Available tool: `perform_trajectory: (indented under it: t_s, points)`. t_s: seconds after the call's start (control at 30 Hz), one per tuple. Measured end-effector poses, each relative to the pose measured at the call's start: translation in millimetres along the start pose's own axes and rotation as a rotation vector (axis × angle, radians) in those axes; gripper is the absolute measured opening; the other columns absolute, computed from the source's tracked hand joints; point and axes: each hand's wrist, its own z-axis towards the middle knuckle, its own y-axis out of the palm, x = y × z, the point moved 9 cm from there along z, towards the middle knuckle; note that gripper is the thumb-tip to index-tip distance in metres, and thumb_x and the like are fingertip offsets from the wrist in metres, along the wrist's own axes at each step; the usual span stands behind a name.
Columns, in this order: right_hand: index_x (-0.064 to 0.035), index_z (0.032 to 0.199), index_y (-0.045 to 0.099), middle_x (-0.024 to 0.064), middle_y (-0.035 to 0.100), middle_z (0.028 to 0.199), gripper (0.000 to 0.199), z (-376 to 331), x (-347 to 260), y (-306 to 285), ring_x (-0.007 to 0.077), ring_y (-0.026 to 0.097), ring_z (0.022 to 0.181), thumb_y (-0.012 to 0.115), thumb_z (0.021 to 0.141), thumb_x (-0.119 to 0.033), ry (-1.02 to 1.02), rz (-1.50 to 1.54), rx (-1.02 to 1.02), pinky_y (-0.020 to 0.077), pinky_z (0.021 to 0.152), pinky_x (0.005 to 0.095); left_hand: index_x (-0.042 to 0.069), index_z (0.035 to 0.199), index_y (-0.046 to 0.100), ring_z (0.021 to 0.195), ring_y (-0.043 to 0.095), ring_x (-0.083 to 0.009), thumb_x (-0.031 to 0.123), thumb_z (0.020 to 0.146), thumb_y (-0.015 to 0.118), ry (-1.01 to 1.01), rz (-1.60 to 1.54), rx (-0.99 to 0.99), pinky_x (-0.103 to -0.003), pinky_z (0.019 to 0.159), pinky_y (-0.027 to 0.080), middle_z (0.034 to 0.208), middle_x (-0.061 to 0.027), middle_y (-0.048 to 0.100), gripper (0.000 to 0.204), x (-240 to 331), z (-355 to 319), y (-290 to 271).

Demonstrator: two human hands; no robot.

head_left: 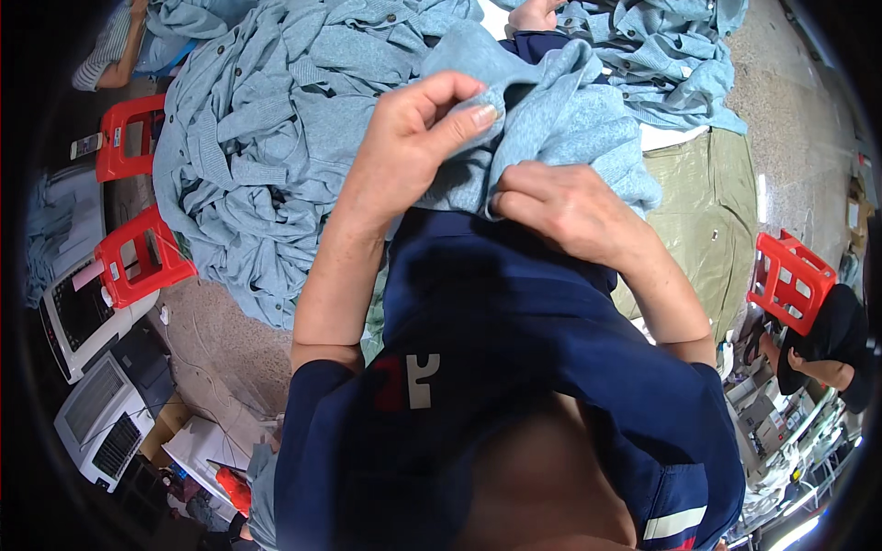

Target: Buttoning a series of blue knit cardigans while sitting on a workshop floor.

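A light blue knit garment (560,124) lies bunched over my lap, its near edge at my waist. My left hand (413,138) pinches a fold of it between thumb and fingers, raised a little above the rest of the cloth. Lower and to the right, my right hand (565,207) has its fingers curled round the garment's near edge. The right fingertips are partly hidden in the cloth. Between the hands, the fabric falls into a dark fold.
A large pile of blue buttoned cardigans (266,119) spreads on the left; more cardigans (671,64) lie at the far right on an olive sheet (703,202). Another person's hand (535,15) shows at the far edge. Red stools (138,253) stand left, another red stool (792,280) right.
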Motion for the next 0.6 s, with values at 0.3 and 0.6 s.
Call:
perform_trajectory:
  t_s: [0.3, 0.6]
  points:
    - [-0.0038, 0.09, 0.06, 0.0049, 0.055, 0.082, 0.019, -18, 6, -27, 0.0184, 0.062, 0.072, 0.062, 0.072, -0.007, 0.022, -0.242, 0.243, 0.0508, 0.056, 0.0286, -0.001, 0.1, 0.062, 0.081, 0.051, -0.0022, 0.01, 0.094, 0.057, -0.189, -0.002, -0.327, -0.019, 0.072, 0.042, 0.086, 0.0043, 0.059, 0.014, -50, 9, 47]
    - [-0.0036, 0.088, 0.061, 0.0067, 0.06, 0.089, 0.017, -24, 25, -12, 0.0208, 0.061, 0.07, 0.066, 0.072, -0.003, 0.053, -0.102, 0.381, 0.051, 0.056, 0.0296, -0.001, 0.101, 0.063, 0.079, 0.055, -0.0086, 0.013, 0.079, 0.075, 0.077, 0.16, -0.189, -0.022, 0.071, 0.044, 0.086, 0.0005, 0.061, 0.028, -22, -5, 30]
